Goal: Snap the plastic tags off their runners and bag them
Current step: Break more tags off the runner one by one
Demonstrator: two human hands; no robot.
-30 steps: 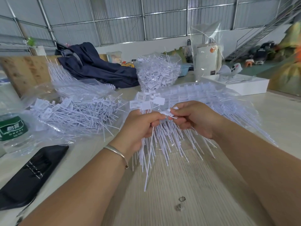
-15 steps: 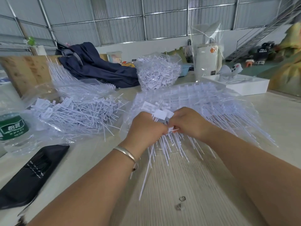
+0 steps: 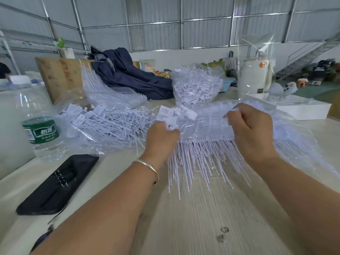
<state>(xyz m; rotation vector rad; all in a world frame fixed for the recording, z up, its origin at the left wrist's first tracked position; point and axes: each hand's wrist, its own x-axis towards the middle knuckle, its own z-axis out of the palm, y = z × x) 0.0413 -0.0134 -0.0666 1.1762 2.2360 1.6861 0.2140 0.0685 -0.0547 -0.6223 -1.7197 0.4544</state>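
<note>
My left hand grips a bunch of white plastic tags, their flat heads fanning out above the fist and their thin tails hanging below. My right hand has moved apart to the right, fingers curled, pinching at the top edge of a sheet of tags on their runners that lies on a clear bag before me. Loose tags fill an open clear bag on the left. A stuffed bag of tags stands at the back.
A water bottle and a black phone case lie at the left. A dark blue jacket, a white box and a wrapped white appliance sit at the back. Two small metal rings lie on the near tabletop.
My hands were pressed together over the tag bunch; now the right hand has pulled away to the right while the left keeps the bunch. The view has shifted left.
</note>
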